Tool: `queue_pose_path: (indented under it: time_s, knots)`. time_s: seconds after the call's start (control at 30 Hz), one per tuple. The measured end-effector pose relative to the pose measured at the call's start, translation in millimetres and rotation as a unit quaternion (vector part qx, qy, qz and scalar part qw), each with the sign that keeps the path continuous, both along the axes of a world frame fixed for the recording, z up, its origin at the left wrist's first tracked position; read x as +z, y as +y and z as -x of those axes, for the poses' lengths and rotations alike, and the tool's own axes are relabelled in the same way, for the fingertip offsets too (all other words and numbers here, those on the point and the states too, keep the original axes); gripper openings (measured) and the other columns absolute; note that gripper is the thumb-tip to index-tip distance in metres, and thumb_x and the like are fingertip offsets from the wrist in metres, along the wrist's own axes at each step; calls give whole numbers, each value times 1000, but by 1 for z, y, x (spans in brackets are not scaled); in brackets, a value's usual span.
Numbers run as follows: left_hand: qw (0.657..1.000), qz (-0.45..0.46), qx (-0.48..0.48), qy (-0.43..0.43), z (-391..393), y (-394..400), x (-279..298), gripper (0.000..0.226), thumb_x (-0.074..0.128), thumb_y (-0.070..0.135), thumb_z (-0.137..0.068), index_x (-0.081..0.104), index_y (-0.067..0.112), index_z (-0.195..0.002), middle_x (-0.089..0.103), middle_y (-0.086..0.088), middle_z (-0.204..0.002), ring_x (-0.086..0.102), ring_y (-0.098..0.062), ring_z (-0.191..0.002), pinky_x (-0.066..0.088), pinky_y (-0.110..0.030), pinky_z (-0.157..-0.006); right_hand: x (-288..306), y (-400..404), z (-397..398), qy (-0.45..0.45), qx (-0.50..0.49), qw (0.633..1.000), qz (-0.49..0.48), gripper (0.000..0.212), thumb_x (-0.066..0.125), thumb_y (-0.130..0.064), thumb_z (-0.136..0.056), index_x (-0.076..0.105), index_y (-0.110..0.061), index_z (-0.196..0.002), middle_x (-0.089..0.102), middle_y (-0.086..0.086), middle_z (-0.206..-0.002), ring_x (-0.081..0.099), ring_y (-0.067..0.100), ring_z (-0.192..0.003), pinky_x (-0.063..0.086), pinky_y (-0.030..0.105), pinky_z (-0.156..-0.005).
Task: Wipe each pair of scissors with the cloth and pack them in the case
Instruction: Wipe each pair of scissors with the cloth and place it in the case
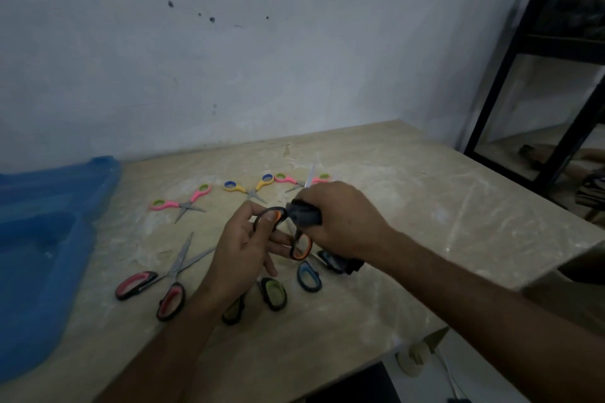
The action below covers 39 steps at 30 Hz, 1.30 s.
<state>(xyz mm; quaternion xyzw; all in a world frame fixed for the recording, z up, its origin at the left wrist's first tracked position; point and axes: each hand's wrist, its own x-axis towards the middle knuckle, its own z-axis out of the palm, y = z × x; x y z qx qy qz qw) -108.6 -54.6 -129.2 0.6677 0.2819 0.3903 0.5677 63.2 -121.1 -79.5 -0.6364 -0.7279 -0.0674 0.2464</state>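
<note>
The left hand point(244, 247) holds the orange scissors point(296, 240) by one handle loop above the counter point(425, 206). The right hand point(343, 216) grips the dark cloth point(304, 214), fingers curled around the blades. Other scissors lie on the counter; the blue case point(42, 239) sits open at left.

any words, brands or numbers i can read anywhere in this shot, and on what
None can be read.
Blue case: no label or lettering shows.
Orange-handled scissors, held in the left hand and wiped with the dark cloth in the right hand: any blade stamp is hidden or blurred.
The other scissors on the table: too small and blurred to tell.
Wall: only dark spots, no writing.
</note>
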Motion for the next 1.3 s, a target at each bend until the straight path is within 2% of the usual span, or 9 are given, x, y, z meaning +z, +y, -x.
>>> queue_pose_path:
  time_s: [0.27, 0.37, 0.47, 0.67, 0.73, 0.87, 1.07, 1.17, 1.3]
  knots:
    - [1000, -7, 0, 11, 2, 0, 0, 14, 47, 16, -106, 55, 5, -105, 75, -18, -77, 75, -33, -64, 53, -39, -43, 41, 24, -49, 78, -130, 982, -113, 22, 57, -35, -80, 54, -17, -68, 57, -1, -62, 56, 23, -60, 48, 35, -56]
    - [1000, -1, 7, 15, 1, 3, -1, 16, 47, 19, -106, 55, 5, -104, 75, -19, -76, 74, -33, -64, 52, -36, -42, 24, 5, -21, 53, -57, 994, -70, 22, 59, -36, -81, 67, -15, -82, 67, 3, -75, 62, 24, -70, 51, 36, -62]
    - [1000, 1, -3, 9, 1, 0, 0, 16, 48, 19, -105, 55, 5, -103, 74, -19, -76, 74, -38, -66, 52, -35, -40, 1, -7, 5, 13, 5, 1000, 14, 22, 55, -37, -83, 63, -18, -79, 63, 2, -73, 55, 21, -67, 48, 36, -60]
    - [1000, 9, 5, 21, 1, -1, -1, 17, 49, 18, -105, 55, 3, -105, 75, -17, -77, 74, -32, -64, 53, -39, -45, 32, 23, -41, 76, -129, 984, -94, 25, 58, -35, -84, 63, -12, -74, 64, 5, -67, 59, 24, -62, 44, 31, -56]
    - [1000, 9, 9, 16, 0, -1, -1, 17, 48, 19, -106, 55, 4, -106, 75, -18, -77, 75, -32, -64, 53, -38, -46, 31, 17, -30, 84, -103, 986, -102, 20, 64, -31, -83, 66, -12, -78, 67, 5, -70, 61, 25, -66, 45, 32, -58]
    - [1000, -18, -10, 13, 1, -4, 0, 17, 43, 18, -107, 53, 5, -103, 76, -15, -80, 76, -34, -66, 53, -34, -41, -3, 0, 22, 59, 23, 998, -3, 20, 58, -33, -86, 60, -16, -74, 59, 2, -67, 55, 22, -61, 42, 35, -55]
    - [999, -12, 10, 29, 1, -4, 0, 15, 49, 20, -106, 57, 7, -104, 75, -17, -79, 75, -32, -66, 54, -40, -44, 17, 19, -22, 93, -91, 989, -70, 21, 61, -28, -84, 55, -16, -69, 56, 0, -61, 53, 19, -56, 46, 36, -54]
    - [1000, -17, 12, 19, -2, -4, 1, 17, 47, 20, -106, 57, 6, -107, 76, -15, -80, 76, -31, -67, 54, -38, -45, 17, 8, -10, 98, -70, 987, -102, 17, 64, -28, -85, 61, -15, -74, 59, -2, -66, 54, 17, -61, 45, 36, -55]
    - [1000, -26, -2, 6, 1, -6, 3, 18, 44, 18, -107, 54, 3, -105, 76, -16, -80, 76, -34, -67, 54, -38, -42, -9, -4, 22, 80, 4, 997, -23, 21, 53, -34, -88, 53, -22, -70, 48, -5, -63, 47, 16, -58, 32, 30, -54]
